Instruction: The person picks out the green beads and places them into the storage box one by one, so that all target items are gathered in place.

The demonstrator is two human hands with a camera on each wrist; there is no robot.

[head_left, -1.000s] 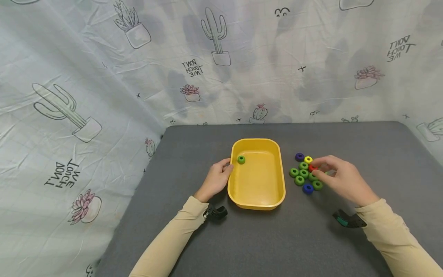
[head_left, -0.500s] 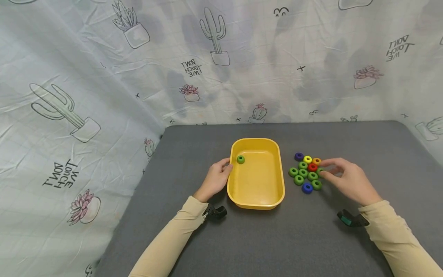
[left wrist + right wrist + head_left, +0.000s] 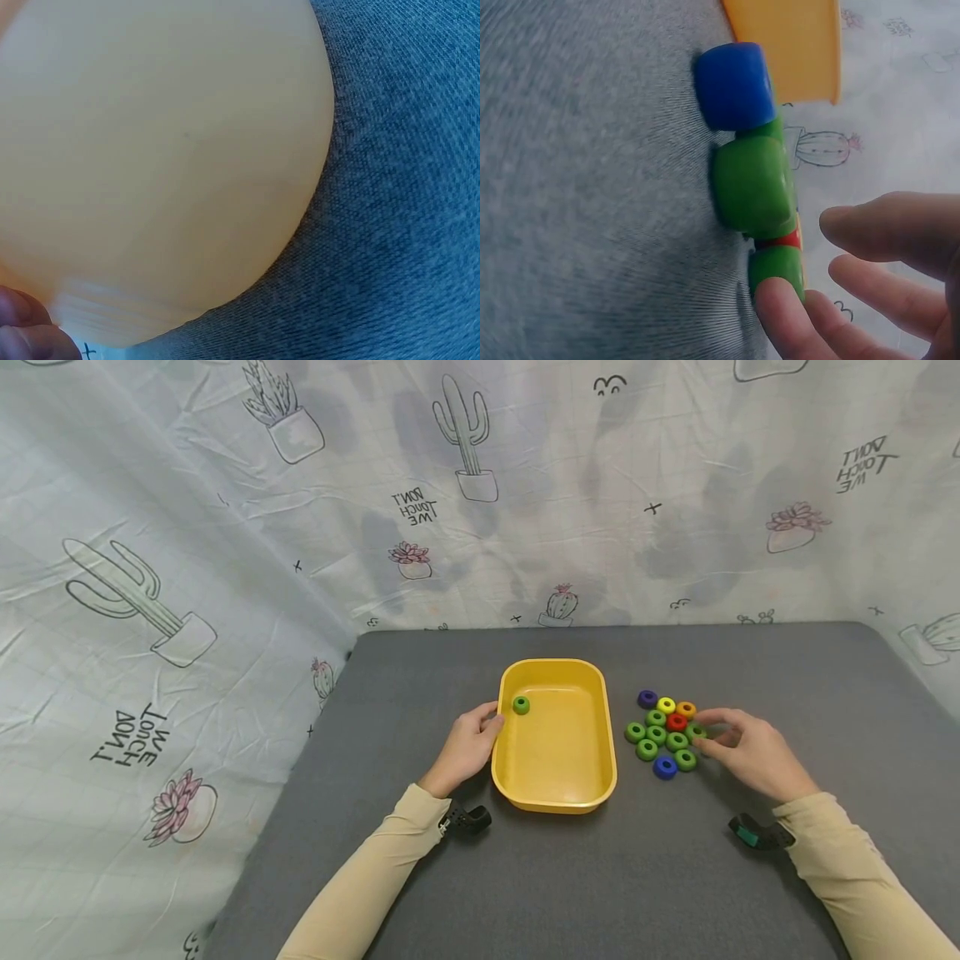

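Note:
A yellow plastic tray [image 3: 555, 760] stands in the middle of the grey table, a green ring [image 3: 521, 704] lying inside near its left wall. My left hand [image 3: 468, 747] grips the tray's left rim, thumb over the edge; the left wrist view shows its fingers [image 3: 34, 330] at the tray's side. To the right of the tray lies a cluster of chunky rings: several green, a red ring [image 3: 677, 722], an orange one, a yellow one, a purple one and a blue ring [image 3: 664, 767]. My right hand [image 3: 753, 752] reaches to the rightmost green ring [image 3: 775, 268], one fingertip at it, thumb apart.
The grey table [image 3: 600, 885] runs up to a pale curtain [image 3: 525, 543] printed with cacti, which hangs behind and along the left side. Dark bands with camera mounts sit at both wrists.
My right hand has drawn back to the right from over the red ring, uncovering the red, orange and rightmost green rings. The left hand and the tray stay in place.

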